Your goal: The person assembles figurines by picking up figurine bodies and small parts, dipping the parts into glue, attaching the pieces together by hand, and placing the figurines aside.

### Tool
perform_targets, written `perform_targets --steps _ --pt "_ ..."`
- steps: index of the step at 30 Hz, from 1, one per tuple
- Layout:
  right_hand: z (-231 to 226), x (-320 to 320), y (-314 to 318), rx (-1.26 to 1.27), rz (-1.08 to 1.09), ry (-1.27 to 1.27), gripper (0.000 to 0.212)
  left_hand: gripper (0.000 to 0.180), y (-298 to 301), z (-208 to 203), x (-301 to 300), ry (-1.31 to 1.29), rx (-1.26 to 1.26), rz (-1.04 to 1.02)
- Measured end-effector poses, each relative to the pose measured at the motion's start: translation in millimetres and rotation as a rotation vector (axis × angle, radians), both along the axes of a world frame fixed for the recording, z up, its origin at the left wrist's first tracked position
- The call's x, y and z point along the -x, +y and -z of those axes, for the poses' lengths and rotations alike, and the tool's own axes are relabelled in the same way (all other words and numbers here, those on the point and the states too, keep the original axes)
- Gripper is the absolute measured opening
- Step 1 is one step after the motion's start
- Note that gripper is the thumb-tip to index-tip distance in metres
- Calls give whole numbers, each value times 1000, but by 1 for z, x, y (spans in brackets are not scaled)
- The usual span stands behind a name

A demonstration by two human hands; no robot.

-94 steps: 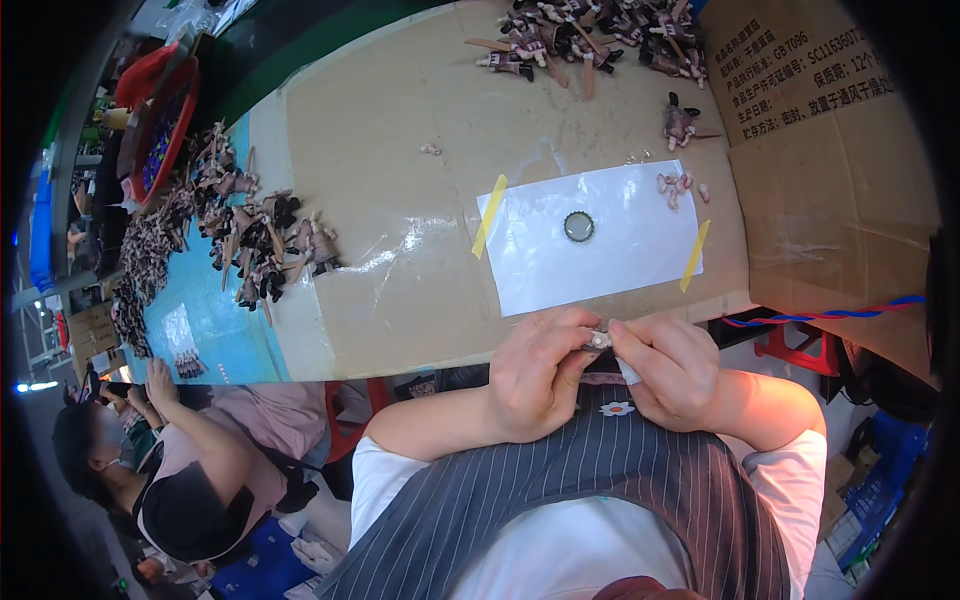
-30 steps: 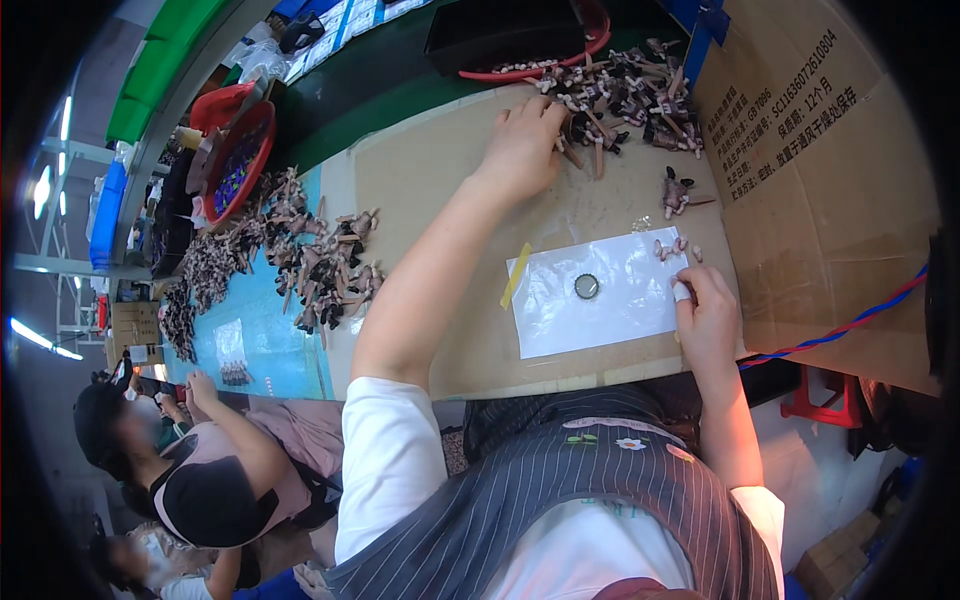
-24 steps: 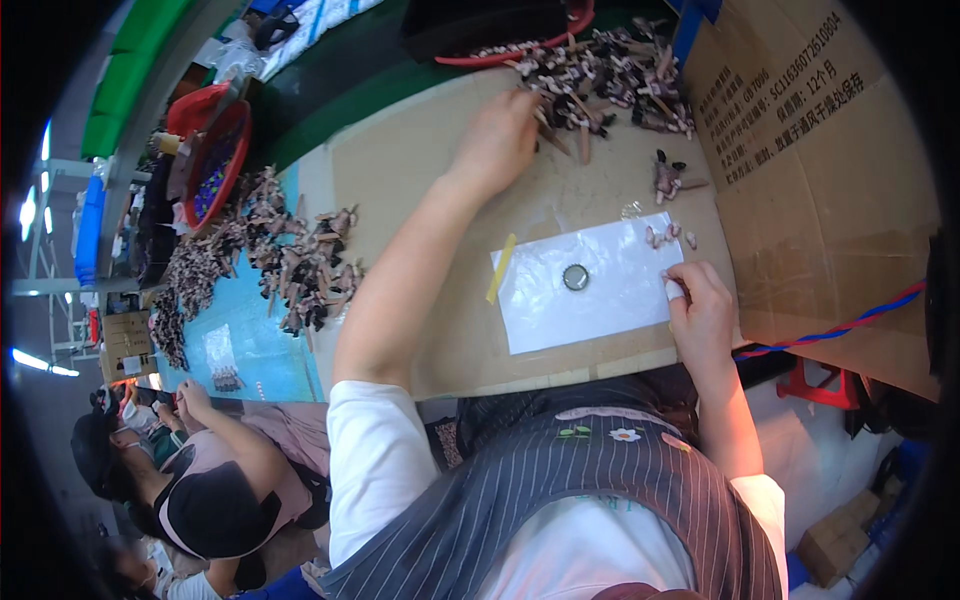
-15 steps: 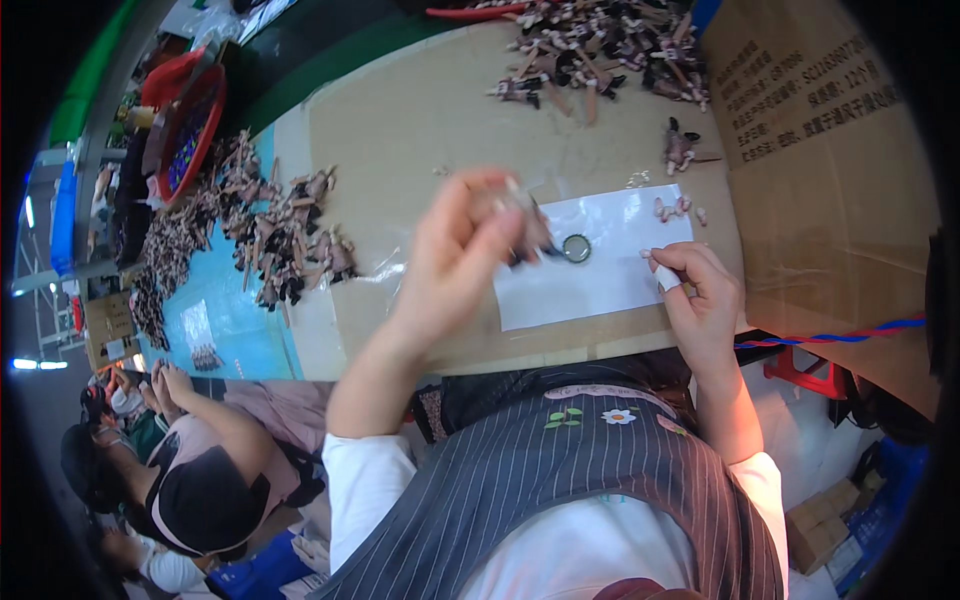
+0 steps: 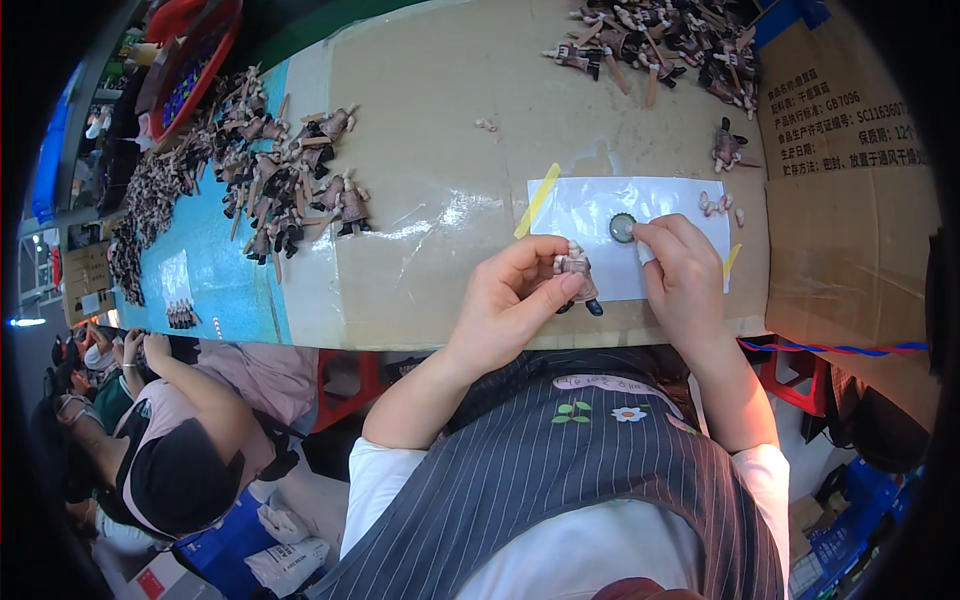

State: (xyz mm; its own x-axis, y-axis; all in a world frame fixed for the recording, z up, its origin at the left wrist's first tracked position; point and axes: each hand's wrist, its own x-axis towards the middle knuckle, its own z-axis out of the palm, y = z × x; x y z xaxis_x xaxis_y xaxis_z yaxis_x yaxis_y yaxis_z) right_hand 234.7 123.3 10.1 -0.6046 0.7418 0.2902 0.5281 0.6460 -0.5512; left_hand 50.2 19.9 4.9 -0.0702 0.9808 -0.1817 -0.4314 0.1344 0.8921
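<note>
My left hand point(image 5: 520, 295) pinches a small figurine point(image 5: 574, 268) between thumb and fingers. The figurine has a pale head, a brownish-pink body and black feet, and it is held upright above the near left part of a white paper sheet point(image 5: 610, 283). On the sheet lies a bottle cap point(image 5: 622, 228), open side up. My right hand point(image 5: 683, 270), with a white wrap on one finger, is closed, its fingertips at the cap's right rim. A small pale piece seems to sit in that pinch, mostly hidden. Small pinkish parts point(image 5: 714, 206) lie at the sheet's right edge.
Piles of similar figurines lie at the left point(image 5: 290, 180) and far right point(image 5: 670, 40). One single figurine point(image 5: 731, 145) lies near a cardboard box point(image 5: 840, 220) along the right side. A red basket point(image 5: 205, 65) stands at the far left. A co-worker point(image 5: 190, 440) sits to the left.
My left hand has come down and nearer with the figurine, now held upright. My right hand has moved left from the sheet's right edge to the cap. The head view has shifted.
</note>
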Motion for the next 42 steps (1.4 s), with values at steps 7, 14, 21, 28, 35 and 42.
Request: perform_targets --steps 7,14,21,28,35,42 --pt "-7 2 -1 75 0 -4 29 28 1 6 -2 77 -15 -45" --pt "-18 -7 -6 408 1 461 21 28 8 6 -19 -76 -61 -76" --pt "-25 -14 -16 448 -39 500 20 30 8 3 -31 -100 -111 -39" --pt "-24 -18 -17 436 -79 432 20 26 7 6 -34 -35 -99 -20" --pt "-33 -24 -15 288 -147 286 33 24 11 0 -25 468 -225 54" --pt "-37 -26 -12 256 -221 236 38 23 9 -8 -29 413 -234 0"
